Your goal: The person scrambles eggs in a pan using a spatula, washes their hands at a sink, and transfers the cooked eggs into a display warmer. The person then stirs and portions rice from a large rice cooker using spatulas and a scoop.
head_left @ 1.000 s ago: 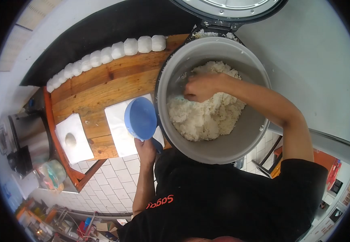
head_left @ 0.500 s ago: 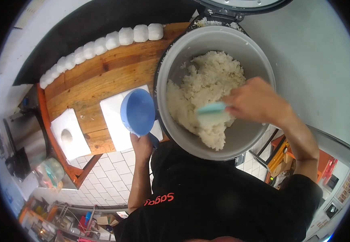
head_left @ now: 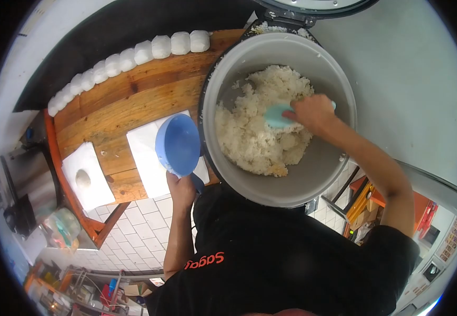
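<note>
My right hand point(head_left: 314, 113) is closed round a light turquoise paddle point(head_left: 279, 115), whose blade lies on the cooked rice point(head_left: 260, 142). The rice is heaped in the grey inner pot point(head_left: 333, 174) of a large cooker. My left hand point(head_left: 181, 190) grips a blue bowl point(head_left: 180, 145) by its lower edge, tilted so that its inside faces up; a dark blue handle shows beside the hand. White paper point(head_left: 147, 158) lies partly under the bowl on the wooden table point(head_left: 102, 118).
A curved row of several white wrapped pieces point(head_left: 143, 52) lines the table's back edge. Another stack of white paper point(head_left: 94, 189) with a round greyish spot lies at the left. The cooker's open lid point(head_left: 323, 6) is at the top. A metal container point(head_left: 31, 174) stands left of the table.
My right hand has moved from the pot's far left side to its right, bringing the paddle into view over the rice. The rice heap has changed shape. The bowl remains in my left hand.
</note>
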### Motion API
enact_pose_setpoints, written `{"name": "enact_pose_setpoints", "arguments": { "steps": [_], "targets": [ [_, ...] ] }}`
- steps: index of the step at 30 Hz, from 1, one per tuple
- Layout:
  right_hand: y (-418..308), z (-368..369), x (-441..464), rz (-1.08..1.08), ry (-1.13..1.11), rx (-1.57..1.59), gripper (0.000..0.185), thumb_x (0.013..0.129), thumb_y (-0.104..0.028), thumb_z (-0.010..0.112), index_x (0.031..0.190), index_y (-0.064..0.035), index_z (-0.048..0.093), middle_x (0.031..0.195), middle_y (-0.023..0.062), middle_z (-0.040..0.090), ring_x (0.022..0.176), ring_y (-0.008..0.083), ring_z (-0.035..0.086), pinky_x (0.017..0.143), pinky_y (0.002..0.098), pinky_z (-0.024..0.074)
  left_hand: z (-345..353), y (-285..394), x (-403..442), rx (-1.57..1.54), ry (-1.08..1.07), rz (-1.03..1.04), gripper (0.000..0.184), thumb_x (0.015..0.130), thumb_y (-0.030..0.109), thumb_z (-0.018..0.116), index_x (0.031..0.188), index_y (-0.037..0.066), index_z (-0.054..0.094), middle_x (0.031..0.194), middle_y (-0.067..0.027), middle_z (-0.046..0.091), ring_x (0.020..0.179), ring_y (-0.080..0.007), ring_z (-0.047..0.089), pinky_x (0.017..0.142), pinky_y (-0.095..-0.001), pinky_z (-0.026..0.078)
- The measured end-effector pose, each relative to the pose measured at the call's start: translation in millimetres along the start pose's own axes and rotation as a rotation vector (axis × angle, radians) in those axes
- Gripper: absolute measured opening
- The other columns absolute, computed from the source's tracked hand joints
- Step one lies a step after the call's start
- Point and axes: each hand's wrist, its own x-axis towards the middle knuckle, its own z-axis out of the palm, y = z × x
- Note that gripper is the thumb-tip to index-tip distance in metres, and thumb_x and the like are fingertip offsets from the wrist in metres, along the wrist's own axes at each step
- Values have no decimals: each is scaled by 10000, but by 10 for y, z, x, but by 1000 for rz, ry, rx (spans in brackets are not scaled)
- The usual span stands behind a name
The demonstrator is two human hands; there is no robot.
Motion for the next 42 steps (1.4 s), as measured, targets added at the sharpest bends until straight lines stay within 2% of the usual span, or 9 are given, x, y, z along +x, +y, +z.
{"name": "enact_pose_setpoints", "arguments": {
  "steps": [5, 8, 11, 19, 20, 23, 27, 37, 42],
  "targets": [
    [191, -617, -93, 177, 239, -53, 432, 924, -491, 481, 893, -104, 670, 771, 93, 686, 719, 280, 687, 627, 393, 552, -98, 4, -3, 48, -100, -86, 268, 947, 194, 521, 1081, -32, 577, 960, -60, 615, 860, -124, 554, 748, -269, 429],
    [206, -490, -173, 213, 77, -100, 387, 942, -419, 482, 895, -78, 658, 767, 107, 685, 713, 278, 689, 618, 398, 552, -76, 7, -22, 28, -84, -69, 263, 948, 187, 512, 1076, -33, 579, 947, -63, 616, 849, -126, 555, 741, -269, 430],
    [-29, 219, -222, -47, -46, -107, 336, 943, -350, 492, 871, -68, 660, 748, 114, 679, 695, 280, 687, 611, 402, 551, -37, 18, -2, 29, -71, -91, 260, 953, 181, 502, 1065, -38, 586, 937, -71, 625, 835, -137, 569, 741, -269, 440],
    [34, -674, -623, -48, 139, 156, 355, 877, -441, 573, 819, -105, 672, 717, 95, 670, 668, 289, 668, 606, 431, 529, -72, -26, 26, 6, -80, -126, 272, 944, 147, 488, 1050, -78, 600, 949, -127, 675, 856, -173, 642, 744, -282, 490],
    [113, -804, -673, -77, 98, 149, 370, 870, -461, 575, 815, -109, 675, 721, 95, 672, 680, 287, 670, 610, 425, 527, -25, -4, 27, -48, -61, -45, 195, 942, 141, 512, 925, -17, 626, 660, 31, 550, 571, -42, 458, 506, -214, 333],
    [64, -449, -546, -173, -118, -40, 386, 859, -491, 581, 808, -122, 682, 731, 89, 675, 711, 278, 676, 623, 407, 525, -51, 26, -16, -7, -77, -105, 286, 952, 158, 485, 1053, -83, 601, 974, -139, 668, 891, -184, 633, 796, -289, 481],
    [-45, 225, -167, -156, -153, -117, 398, 848, -516, 576, 832, -135, 688, 732, 71, 678, 734, 266, 679, 633, 387, 521, -15, 52, -47, -30, -95, -54, 292, 953, 157, 490, 1084, -84, 588, 1004, -139, 659, 934, -192, 625, 842, -304, 473],
    [165, -649, -28, 41, 87, -171, 348, 871, -421, 589, 848, -100, 721, 816, 82, 704, 784, 262, 685, 660, 380, 531, -36, 153, -80, -95, -150, -19, 285, 953, 160, 512, 1110, -69, 575, 1044, -121, 649, 994, -191, 608, 897, -311, 452],
    [-107, -317, -307, -241, -259, -276, 290, 794, -380, 662, 785, -96, 724, 817, 84, 702, 763, 248, 686, 657, 371, 535, -19, 129, -81, -116, -148, -27, 285, 947, 164, 524, 1118, -59, 575, 1050, -123, 655, 978, -183, 606, 880, -304, 450]
  ]
}}
